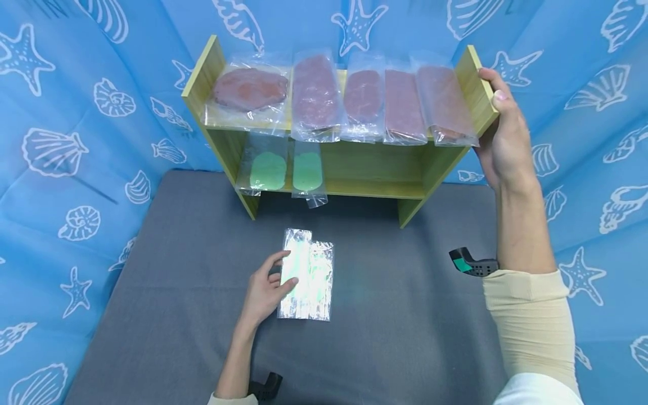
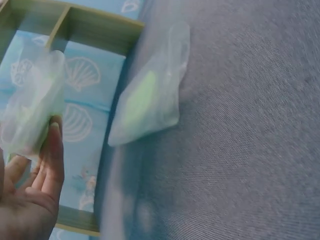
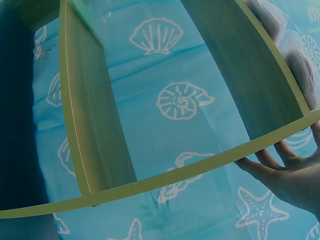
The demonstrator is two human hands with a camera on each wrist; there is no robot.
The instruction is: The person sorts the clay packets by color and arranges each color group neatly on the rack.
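My left hand (image 1: 265, 295) grips the left edge of two clear, shiny bags (image 1: 320, 281) above the grey surface; glare hides most of their contents. In the left wrist view, the fingers and thumb pinch one bag (image 2: 35, 110) with something pale green inside. Another bag with a green piece (image 2: 142, 102) is beside it, to the right. At the shelf's upper right, my right hand (image 1: 506, 135) grips the side panel of the two-tier wooden shelf (image 1: 354, 194). Its fingers (image 3: 270, 175) lie against the panel's outer side in the right wrist view.
Several bags with flat reddish-brown pieces (image 1: 316, 93) line the top tier. Two bags with green pieces (image 1: 268, 171) stand at the left of the lower tier. A blue curtain with white sea shapes (image 1: 55, 152) hangs around the grey tabletop (image 1: 182, 281).
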